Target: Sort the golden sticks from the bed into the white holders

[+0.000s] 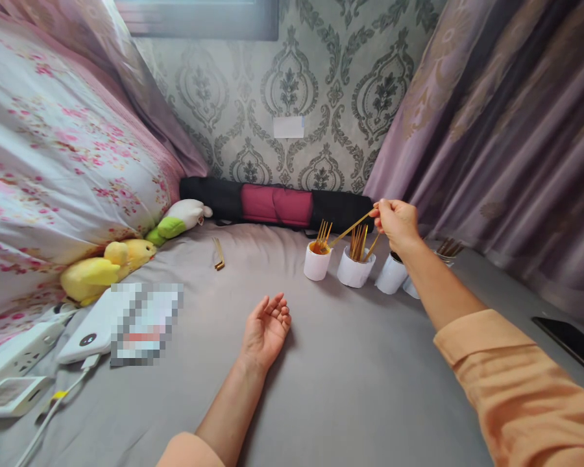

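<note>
My right hand [396, 224] pinches the end of a thin golden-brown stick [351, 227]. This stick slants down to the left, its lower end at the mouth of a white cup [317, 264] with several yellowish sticks [324, 235] standing in it. Just right of that, a second white cup [355, 271] holds a fuller bunch of brown sticks [358, 243]. A third white cup [390, 277] and another behind my forearm are partly hidden. My left hand [268, 329] rests palm up on the grey sheet [350, 376], fingers loosely curled and apart, holding nothing.
A few small sticks [219, 256] lie on the sheet at centre left. Plush toys [102, 269], a white power bank [97, 324] and a power strip [24, 350] line the left. A black-and-red roll [277, 204] lies along the wall. A dark phone [571, 344] is far right.
</note>
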`<state>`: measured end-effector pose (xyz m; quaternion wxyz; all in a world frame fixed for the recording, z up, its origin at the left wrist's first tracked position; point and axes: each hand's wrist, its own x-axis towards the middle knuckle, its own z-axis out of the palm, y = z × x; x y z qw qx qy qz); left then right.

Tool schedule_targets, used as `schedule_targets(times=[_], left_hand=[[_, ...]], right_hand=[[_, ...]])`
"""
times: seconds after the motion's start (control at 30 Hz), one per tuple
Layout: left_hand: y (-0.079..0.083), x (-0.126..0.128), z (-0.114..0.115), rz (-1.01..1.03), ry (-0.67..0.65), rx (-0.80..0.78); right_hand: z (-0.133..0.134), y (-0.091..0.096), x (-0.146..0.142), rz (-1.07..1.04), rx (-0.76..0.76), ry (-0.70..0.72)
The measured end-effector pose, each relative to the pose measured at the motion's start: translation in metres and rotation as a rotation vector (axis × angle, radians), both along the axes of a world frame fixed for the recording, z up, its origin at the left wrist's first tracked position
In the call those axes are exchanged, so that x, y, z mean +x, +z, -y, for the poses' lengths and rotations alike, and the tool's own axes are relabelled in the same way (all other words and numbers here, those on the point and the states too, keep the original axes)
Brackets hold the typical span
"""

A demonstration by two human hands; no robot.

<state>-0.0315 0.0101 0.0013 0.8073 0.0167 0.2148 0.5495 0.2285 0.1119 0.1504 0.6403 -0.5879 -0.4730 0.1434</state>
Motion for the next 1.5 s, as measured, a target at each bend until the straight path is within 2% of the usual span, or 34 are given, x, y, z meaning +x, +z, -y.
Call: schedule_targets(times=[0.3,0.8,1.3,1.5], left_hand=[[0.001,-0.001,-0.001,0.013,0.009,-0.004],[-0.003,-0.002,-0.007,0.065,0.047,0.022],[-0.006,-0.003,-0.014,0.091,0.071,0.027],[-0.007,-0.006,-0.017,0.101,0.086,0.036]], right_hand=[[-0.022,-0.008,-0.002,0.266,0.027,-0.069],[-0.037,-0.031,-0.02,0.532,-0.074,0.061],[-0.046,-0.052,-0.03,0.606,-0.224,0.124],[-0.048,-0.06,-0.03,0.584,-0.228,0.098]])
